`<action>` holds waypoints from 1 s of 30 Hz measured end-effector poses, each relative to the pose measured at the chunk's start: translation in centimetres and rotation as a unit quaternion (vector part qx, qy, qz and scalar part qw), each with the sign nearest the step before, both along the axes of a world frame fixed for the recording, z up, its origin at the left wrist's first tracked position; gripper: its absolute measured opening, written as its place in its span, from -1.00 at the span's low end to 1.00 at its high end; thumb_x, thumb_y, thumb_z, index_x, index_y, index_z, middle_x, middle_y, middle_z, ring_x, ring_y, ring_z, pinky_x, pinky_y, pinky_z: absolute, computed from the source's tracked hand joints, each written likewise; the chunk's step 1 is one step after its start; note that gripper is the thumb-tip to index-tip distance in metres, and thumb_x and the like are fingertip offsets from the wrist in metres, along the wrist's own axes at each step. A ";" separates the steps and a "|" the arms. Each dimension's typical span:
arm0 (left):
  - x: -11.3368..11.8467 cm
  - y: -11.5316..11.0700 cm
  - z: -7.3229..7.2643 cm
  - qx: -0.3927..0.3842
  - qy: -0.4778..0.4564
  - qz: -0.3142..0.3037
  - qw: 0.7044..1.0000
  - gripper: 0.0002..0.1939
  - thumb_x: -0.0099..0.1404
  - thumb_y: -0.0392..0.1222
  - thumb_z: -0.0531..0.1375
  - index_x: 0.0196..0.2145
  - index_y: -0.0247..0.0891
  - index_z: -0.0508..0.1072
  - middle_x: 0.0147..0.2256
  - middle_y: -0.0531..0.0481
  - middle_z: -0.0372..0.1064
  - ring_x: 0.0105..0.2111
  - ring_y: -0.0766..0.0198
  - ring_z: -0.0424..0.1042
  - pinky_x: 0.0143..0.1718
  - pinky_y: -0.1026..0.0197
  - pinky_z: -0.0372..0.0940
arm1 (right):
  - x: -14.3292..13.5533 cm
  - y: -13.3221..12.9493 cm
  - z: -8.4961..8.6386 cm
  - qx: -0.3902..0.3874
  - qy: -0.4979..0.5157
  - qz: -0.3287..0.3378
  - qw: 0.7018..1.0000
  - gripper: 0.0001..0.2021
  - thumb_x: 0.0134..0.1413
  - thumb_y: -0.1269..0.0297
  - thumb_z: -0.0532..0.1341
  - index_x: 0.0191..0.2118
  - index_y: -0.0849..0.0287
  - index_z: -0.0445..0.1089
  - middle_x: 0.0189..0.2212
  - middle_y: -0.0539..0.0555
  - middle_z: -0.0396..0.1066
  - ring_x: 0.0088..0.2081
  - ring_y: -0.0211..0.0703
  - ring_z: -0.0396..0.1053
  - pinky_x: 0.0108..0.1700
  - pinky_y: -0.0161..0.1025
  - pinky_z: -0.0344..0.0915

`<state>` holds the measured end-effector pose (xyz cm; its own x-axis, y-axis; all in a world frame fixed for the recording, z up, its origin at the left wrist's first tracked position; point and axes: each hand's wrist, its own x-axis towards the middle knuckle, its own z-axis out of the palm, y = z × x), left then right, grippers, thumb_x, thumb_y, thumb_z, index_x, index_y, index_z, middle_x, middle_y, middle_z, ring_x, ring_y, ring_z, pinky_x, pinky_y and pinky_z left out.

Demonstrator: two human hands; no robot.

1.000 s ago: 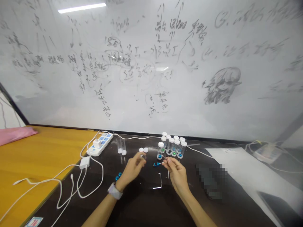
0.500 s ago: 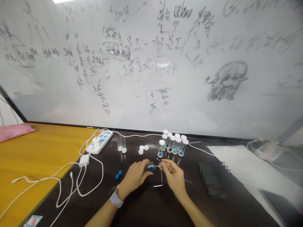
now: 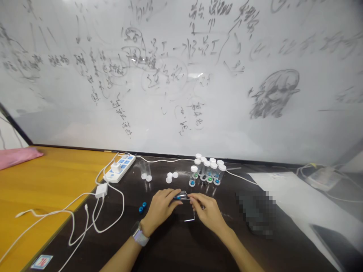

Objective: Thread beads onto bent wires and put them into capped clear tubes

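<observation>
My left hand [image 3: 163, 206], with a watch on its wrist, is closed round a clear tube [image 3: 183, 194] lying nearly level. Something blue shows inside the tube, partly hidden by my fingers. My right hand [image 3: 206, 209] pinches a thin metal rod [image 3: 188, 198] at the tube's right-hand end; how far it reaches inside I cannot tell. Below the hands, a bent metal rod [image 3: 189, 220] lies on the dark table. Two small blue round pieces [image 3: 142, 207] rest left of my left hand.
Capped clear tubes [image 3: 208, 172] with small coloured pieces stand in a group behind my hands. Several loose white caps [image 3: 170, 176] and two clear tubes [image 3: 145, 171] are farther left. A power strip [image 3: 121, 169] and white cables [image 3: 124, 215] lie left; white paper [image 3: 283, 192] lies right.
My right hand has shifted slightly left and turned, bringing its fingertips closer to the tube's end. The tube has tilted a little, and the blue thing inside shows less.
</observation>
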<state>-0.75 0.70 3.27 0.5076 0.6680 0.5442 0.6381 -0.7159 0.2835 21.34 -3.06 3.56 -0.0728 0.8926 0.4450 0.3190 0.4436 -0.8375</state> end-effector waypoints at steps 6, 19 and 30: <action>0.3 -0.4 0.1 -0.008 0.017 -0.038 0.999 -0.58 0.40 -0.01 0.18 0.17 -0.06 0.37 -0.05 -0.12 0.52 -0.10 0.08 0.51 -0.06 0.03 0.36 | 0.0 -0.1 0.6 0.007 -0.063 0.045 0.997 -0.74 0.32 0.16 0.14 -0.19 0.05 0.59 -0.43 0.07 0.49 -0.42 -0.11 0.44 -0.36 -0.24 0.38; 1.0 -1.1 0.5 -0.111 -0.125 -0.035 0.985 -0.58 0.36 -0.02 0.23 0.15 -0.05 0.38 -0.10 -0.06 0.51 -0.14 0.13 0.52 -0.08 0.11 0.42 | -0.3 0.2 -0.4 0.027 0.036 -0.045 0.998 -0.82 0.22 0.12 0.26 -0.26 0.04 0.60 -0.31 0.08 0.56 -0.50 -0.14 0.43 -0.41 -0.21 0.39; 1.2 -1.3 0.5 -0.135 -0.155 -0.052 0.977 -0.59 0.36 -0.04 0.23 0.14 -0.08 0.40 -0.16 -0.04 0.50 -0.24 0.19 0.48 -0.15 0.15 0.39 | -2.0 -0.8 -0.4 0.056 -0.014 -0.031 0.998 -0.75 0.33 0.15 0.15 -0.15 0.07 0.58 -0.04 0.18 0.37 -0.04 0.02 0.40 0.03 -0.10 0.35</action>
